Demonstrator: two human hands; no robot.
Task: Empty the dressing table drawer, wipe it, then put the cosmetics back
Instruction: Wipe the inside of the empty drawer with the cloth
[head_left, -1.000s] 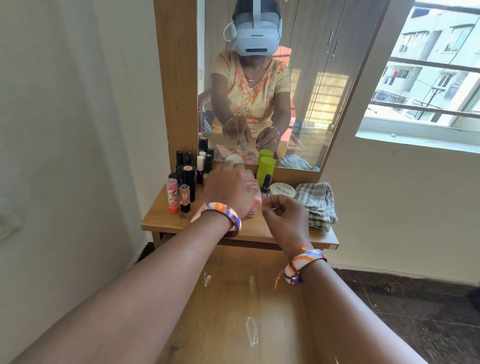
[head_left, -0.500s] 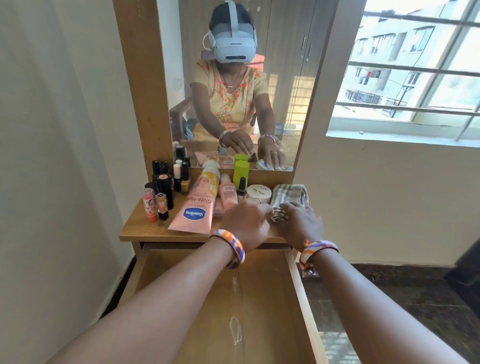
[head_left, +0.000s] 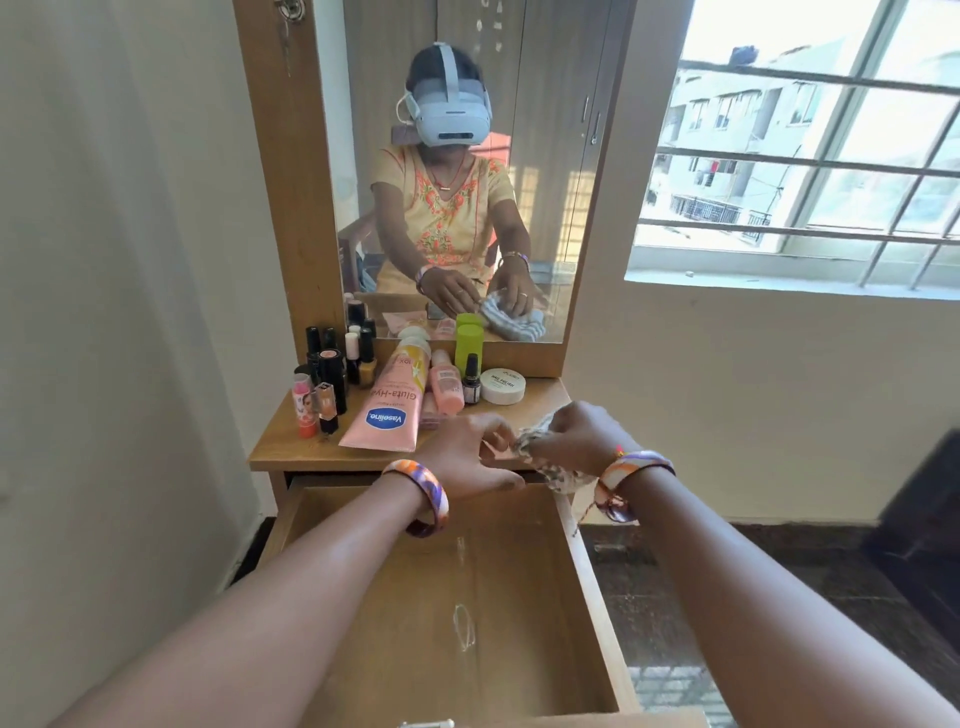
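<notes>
The drawer (head_left: 363, 613) is pulled out toward the near side, its wooden floor bare apart from pale scuff marks. Above its far edge the right hand (head_left: 576, 436) has its fingers closed around a bunched checked cloth (head_left: 558, 475), which hangs below the palm. The left hand (head_left: 467, 457), just left of it, reaches its fingertips to the cloth's left end, fingers loosely curled. The cosmetics stand on the dressing table top (head_left: 291, 452): a pink Vaseline tube (head_left: 387, 410), dark bottles (head_left: 332, 364) at far left, a green container (head_left: 469, 345) and a white jar (head_left: 503, 386) by the mirror (head_left: 545, 156)
</notes>
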